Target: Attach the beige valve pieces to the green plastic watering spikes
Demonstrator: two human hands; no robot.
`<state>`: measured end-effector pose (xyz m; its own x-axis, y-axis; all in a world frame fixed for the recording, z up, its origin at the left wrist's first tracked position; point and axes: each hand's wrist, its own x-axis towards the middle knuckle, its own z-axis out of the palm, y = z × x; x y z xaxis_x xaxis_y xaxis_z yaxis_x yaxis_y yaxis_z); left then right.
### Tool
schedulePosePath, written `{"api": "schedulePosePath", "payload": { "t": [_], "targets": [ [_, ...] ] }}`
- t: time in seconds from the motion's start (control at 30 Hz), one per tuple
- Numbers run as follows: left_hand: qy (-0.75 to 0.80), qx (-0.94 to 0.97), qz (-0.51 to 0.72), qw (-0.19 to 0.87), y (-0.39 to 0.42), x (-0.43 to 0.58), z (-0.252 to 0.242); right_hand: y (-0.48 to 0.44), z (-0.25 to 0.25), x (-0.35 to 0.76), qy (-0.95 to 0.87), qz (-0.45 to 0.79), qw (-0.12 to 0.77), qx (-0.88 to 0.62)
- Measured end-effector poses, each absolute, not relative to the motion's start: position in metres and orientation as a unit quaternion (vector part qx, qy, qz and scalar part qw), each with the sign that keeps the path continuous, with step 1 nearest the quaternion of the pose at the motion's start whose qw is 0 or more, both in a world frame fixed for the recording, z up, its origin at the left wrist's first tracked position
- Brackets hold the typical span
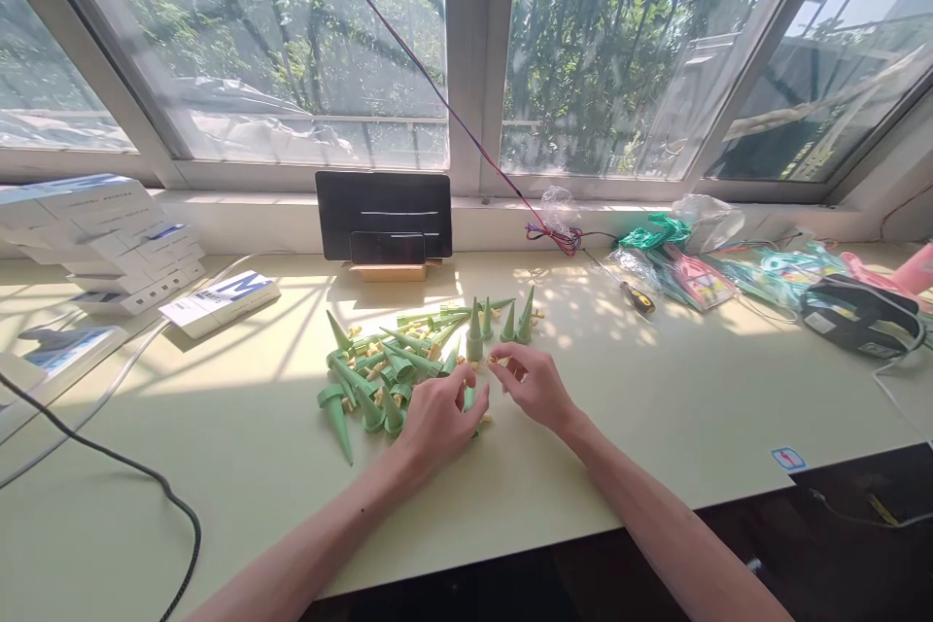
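Note:
A pile of green plastic cone-shaped spikes (pixel 419 362) with small yellowish pieces among them lies in front of me. My left hand (pixel 441 410) is over the pile's right side, thumb and index finger apart. Green plastic shows behind and below its fingers, and I see no clear grip on it. Close by, my right hand (pixel 535 384) pinches a small yellowish piece (pixel 494 360) between thumb and fingertips. Just beyond the hands a green spike (pixel 474 335) stands upright. Farther right, another spike (pixel 526 319) also points up.
A tablet (pixel 384 199) and a phone lean on a wooden stand at the back. White boxes (pixel 219 301) are at left, with a black cable (pixel 167 481) nearby. A screwdriver (pixel 639 297), plastic-bagged items and a black pouch (pixel 864 316) lie at right.

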<state>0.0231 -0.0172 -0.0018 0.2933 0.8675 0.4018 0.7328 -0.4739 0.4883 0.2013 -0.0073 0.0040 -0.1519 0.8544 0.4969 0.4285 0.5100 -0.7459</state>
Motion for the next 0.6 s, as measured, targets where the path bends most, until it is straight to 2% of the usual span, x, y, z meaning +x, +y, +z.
{"api": "schedulePosePath", "payload": {
  "t": [0.23, 0.6],
  "targets": [
    [0.520, 0.807, 0.254, 0.123, -0.0186, 0.0229, 0.0022, -0.0053, -0.0011, 0.2019, -0.725, 0.215, 0.480, -0.445],
    [0.500, 0.805, 0.272, 0.168, -0.0190, 0.0206, -0.0038, -0.0037, -0.0020, 0.2020, -0.723, 0.194, 0.491, -0.446]
  ]
}}
